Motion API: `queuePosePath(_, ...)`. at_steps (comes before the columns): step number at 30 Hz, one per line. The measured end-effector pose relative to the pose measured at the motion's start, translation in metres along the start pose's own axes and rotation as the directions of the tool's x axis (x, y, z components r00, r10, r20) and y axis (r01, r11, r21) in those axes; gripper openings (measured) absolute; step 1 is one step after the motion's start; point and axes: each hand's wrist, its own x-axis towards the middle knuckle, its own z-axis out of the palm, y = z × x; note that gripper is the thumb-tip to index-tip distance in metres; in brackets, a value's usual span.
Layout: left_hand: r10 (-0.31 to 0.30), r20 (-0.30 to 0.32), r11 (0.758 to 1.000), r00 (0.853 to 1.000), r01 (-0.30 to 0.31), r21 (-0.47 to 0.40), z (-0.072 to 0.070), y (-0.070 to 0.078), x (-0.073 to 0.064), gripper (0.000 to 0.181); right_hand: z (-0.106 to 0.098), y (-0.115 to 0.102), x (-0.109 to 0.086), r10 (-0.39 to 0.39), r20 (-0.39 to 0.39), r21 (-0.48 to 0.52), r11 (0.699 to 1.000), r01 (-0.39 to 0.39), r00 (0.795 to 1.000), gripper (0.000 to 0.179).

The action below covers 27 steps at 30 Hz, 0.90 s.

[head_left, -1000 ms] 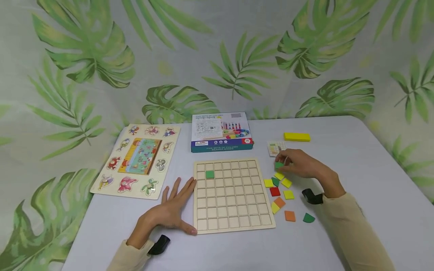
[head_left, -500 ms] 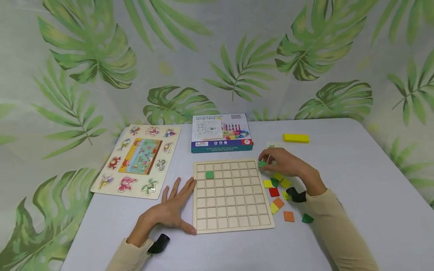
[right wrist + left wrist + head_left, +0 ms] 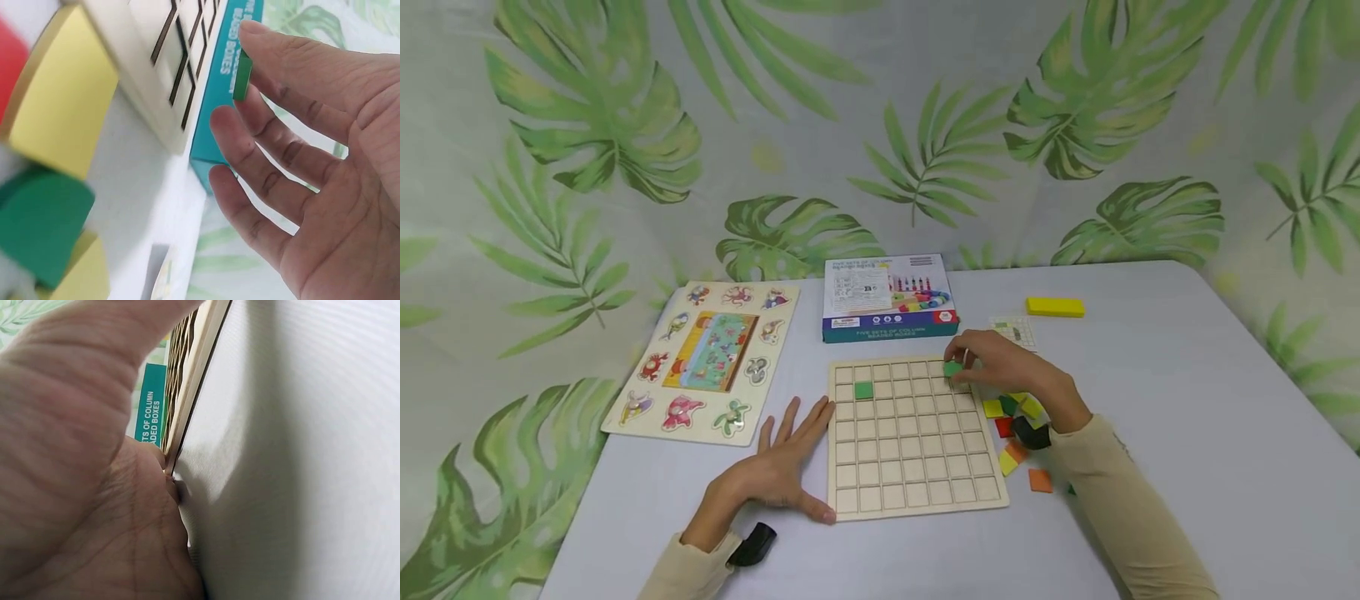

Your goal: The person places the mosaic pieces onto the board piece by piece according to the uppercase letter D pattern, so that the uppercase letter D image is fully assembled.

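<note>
Leaf-printed cloth (image 3: 962,225) hangs beyond both hands, behind a white-covered table (image 3: 1240,400). Beneath the right hand's wrist, a sleeve (image 3: 1123,500) and a black wrist mount (image 3: 1032,434) cover part of the loose pieces (image 3: 1041,481); one green piece (image 3: 1072,490) shows only as a sliver. Print on the small card (image 3: 1013,331) behind the right hand (image 3: 1011,362) is too small to read, and the left wrist view cuts off the lettering on the box (image 3: 889,296). Thumb and finger of the right hand pinch a green tile (image 3: 952,368), thin, flat-sided and partly hidden, at the far right corner of the gridded board (image 3: 905,450); whether they touch, I cannot tell. Well apart from it, the left hand (image 3: 778,471) lies spread, thumb and fingertips against the board's near-side left edge.
</note>
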Motion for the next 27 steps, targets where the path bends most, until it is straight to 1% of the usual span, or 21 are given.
queuePosePath(3, 0.004, -0.001, 1.0, 1.0, -0.004, 0.0, 0.0, -0.001, -0.001, 0.148, 0.0, -0.004, 0.003, -0.021, 0.002, 0.006, 1.0, 0.021, 1.0, 0.025)
queuePosePath(5, 0.017, -0.014, 1.0, 1.0, -0.017, -0.009, 0.0, -0.002, -0.001, 0.148, 0.0, -0.007, 0.005, -0.027, -0.003, 0.006, 1.0, 0.027, 1.0, 0.025)
queuePosePath(12, 0.027, -0.017, 1.0, 0.999, -0.028, -0.006, 0.004, -0.007, 0.002, 0.151, 0.003, -0.015, 0.012, -0.031, 0.012, -0.002, 1.0, 0.031, 0.999, 0.024)
queuePosePath(16, 0.044, -0.025, 0.999, 0.999, -0.045, -0.028, 0.005, -0.005, 0.002, 0.15, 0.005, -0.018, 0.013, -0.015, 0.014, 0.007, 1.0, 0.015, 1.0, 0.023)
queuePosePath(20, 0.027, -0.003, 0.999, 1.0, -0.028, -0.017, 0.004, -0.002, 0.002, 0.148, 0.01, -0.02, 0.016, 0.001, 0.031, 0.009, 1.0, -0.002, 1.0, 0.025)
queuePosePath(23, 0.006, -0.002, 1.0, 1.0, -0.006, -0.007, 0.003, 0.0, 0.001, 0.148, 0.013, -0.024, 0.019, -0.022, 0.036, -0.005, 1.0, 0.023, 0.999, 0.025)
queuePosePath(27, 0.003, -0.01, 1.0, 1.0, -0.003, -0.005, 0.001, 0.002, -0.001, 0.147, 0.015, -0.033, 0.024, -0.053, 0.034, -0.024, 0.998, 0.053, 0.998, 0.022)
